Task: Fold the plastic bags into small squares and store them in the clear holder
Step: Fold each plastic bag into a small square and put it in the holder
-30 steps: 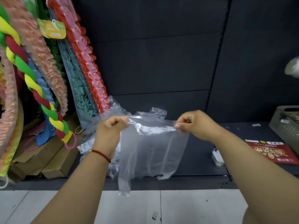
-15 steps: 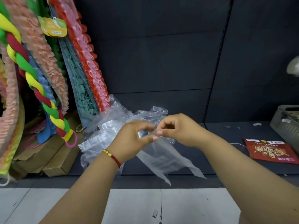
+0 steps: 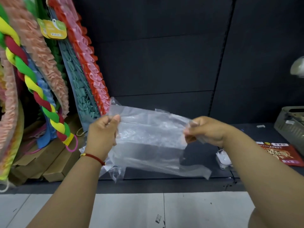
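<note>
bag (image 3: 151, 134): one, clear, crinkled, stretched flat in the air above the dark shelf (image 3: 205, 155) | hands: two, left hand (image 3: 102, 135) and right hand (image 3: 205, 130) each pinching a top corner

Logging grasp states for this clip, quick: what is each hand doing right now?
Left hand: fingers pinch the left end of the clear plastic bag.
Right hand: fingers grip the bag's right end, stretched between both hands.

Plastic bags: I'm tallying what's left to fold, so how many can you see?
1 for sure: the clear plastic bag stretched between left hand and right hand. More may be hidden behind it.
</note>
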A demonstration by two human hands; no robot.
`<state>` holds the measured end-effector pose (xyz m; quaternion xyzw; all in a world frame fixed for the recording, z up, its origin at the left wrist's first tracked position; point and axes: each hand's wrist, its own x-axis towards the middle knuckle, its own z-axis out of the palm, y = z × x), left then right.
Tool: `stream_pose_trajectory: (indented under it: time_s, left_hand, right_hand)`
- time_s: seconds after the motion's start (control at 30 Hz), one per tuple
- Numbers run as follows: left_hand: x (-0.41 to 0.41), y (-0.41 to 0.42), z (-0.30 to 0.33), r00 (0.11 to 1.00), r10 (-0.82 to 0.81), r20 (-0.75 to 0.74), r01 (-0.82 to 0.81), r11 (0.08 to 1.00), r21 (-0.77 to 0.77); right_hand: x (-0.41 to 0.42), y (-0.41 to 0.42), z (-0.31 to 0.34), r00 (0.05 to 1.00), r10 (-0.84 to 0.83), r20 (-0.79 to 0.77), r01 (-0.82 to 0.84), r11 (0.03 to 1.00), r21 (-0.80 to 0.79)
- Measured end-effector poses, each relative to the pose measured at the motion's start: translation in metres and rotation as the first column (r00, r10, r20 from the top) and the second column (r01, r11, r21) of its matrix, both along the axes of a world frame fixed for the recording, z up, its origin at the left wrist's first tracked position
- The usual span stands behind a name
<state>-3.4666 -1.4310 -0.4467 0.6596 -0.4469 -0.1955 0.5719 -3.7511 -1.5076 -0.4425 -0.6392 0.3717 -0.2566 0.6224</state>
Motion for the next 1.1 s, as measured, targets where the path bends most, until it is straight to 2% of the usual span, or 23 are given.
stream_pose_trajectory:
  time_s: [0.07, 0.1, 0.17, 0.2, 0.27, 0.33, 0.4, 0.5, 0.6, 0.7, 0.8, 0.93, 1.0, 1.1]
  left_hand:
    - [0.0, -0.001, -0.002, 0.99, 0.038, -0.137, -0.037, 0.999, 0.004]
    - [-0.001, -0.001, -0.004, 0.977, 0.066, -0.201, -0.066, 0.998, 0.008]
    - [-0.006, -0.003, -0.006, 0.953, 0.135, -0.272, -0.13, 0.991, 0.037]
    - [-0.008, -0.003, -0.007, 0.943, 0.164, -0.289, -0.155, 0.987, 0.053]
    - [-0.011, -0.005, -0.007, 0.928, 0.21, -0.307, -0.193, 0.978, 0.083]
    - [-0.011, -0.006, -0.008, 0.906, 0.263, -0.33, -0.232, 0.964, 0.13]
    - [-0.009, -0.007, -0.009, 0.89, 0.298, -0.345, -0.251, 0.952, 0.174]
    - [-0.008, -0.009, -0.009, 0.873, 0.271, -0.407, -0.209, 0.959, 0.19]
    - [-0.001, -0.006, -0.002, 0.88, 0.09, -0.466, -0.014, 0.986, 0.164]
    - [0.001, 0.003, 0.004, 0.801, -0.169, -0.574, 0.249, 0.966, 0.064]
    - [0.002, 0.007, 0.003, 0.838, -0.248, -0.486, 0.324, 0.943, 0.078]
    - [0.006, 0.009, 0.001, 0.917, -0.229, -0.327, 0.271, 0.959, 0.086]
    - [0.005, 0.01, 0.002, 0.948, -0.216, -0.235, 0.242, 0.966, 0.089]
    - [0.005, 0.013, 0.004, 0.975, -0.198, -0.098, 0.206, 0.975, 0.086]
  right_hand:
    - [-0.001, -0.002, -0.001, 0.93, -0.134, 0.341, 0.057, 0.972, 0.227]
    - [0.002, -0.003, -0.004, 0.872, -0.22, 0.438, 0.067, 0.938, 0.34]
    - [0.011, -0.002, -0.012, 0.844, -0.27, 0.463, 0.04, 0.893, 0.448]
    - [0.017, 0.002, -0.012, 0.869, -0.252, 0.426, 0.048, 0.899, 0.434]
    - [0.029, 0.008, -0.009, 0.93, -0.219, 0.294, 0.124, 0.943, 0.309]
    - [0.04, 0.013, -0.004, 0.927, -0.331, 0.177, 0.295, 0.934, 0.201]
    - [0.042, 0.014, -0.005, 0.893, -0.421, 0.161, 0.402, 0.905, 0.139]
    - [0.041, 0.018, -0.006, 0.906, -0.392, 0.161, 0.399, 0.917, -0.013]
    - [0.038, 0.014, -0.003, 0.874, -0.446, 0.193, 0.463, 0.885, -0.048]
    - [0.032, 0.013, 0.0, 0.84, -0.484, 0.245, 0.501, 0.865, -0.011]
    - [0.026, 0.011, 0.001, 0.883, -0.421, 0.208, 0.439, 0.897, -0.047]
    - [0.018, 0.009, 0.003, 0.952, -0.292, 0.088, 0.297, 0.953, -0.053]
    - [0.018, 0.009, 0.004, 0.949, -0.314, 0.014, 0.312, 0.938, -0.151]
    - [0.021, 0.01, 0.002, 0.931, -0.365, -0.018, 0.348, 0.901, -0.26]
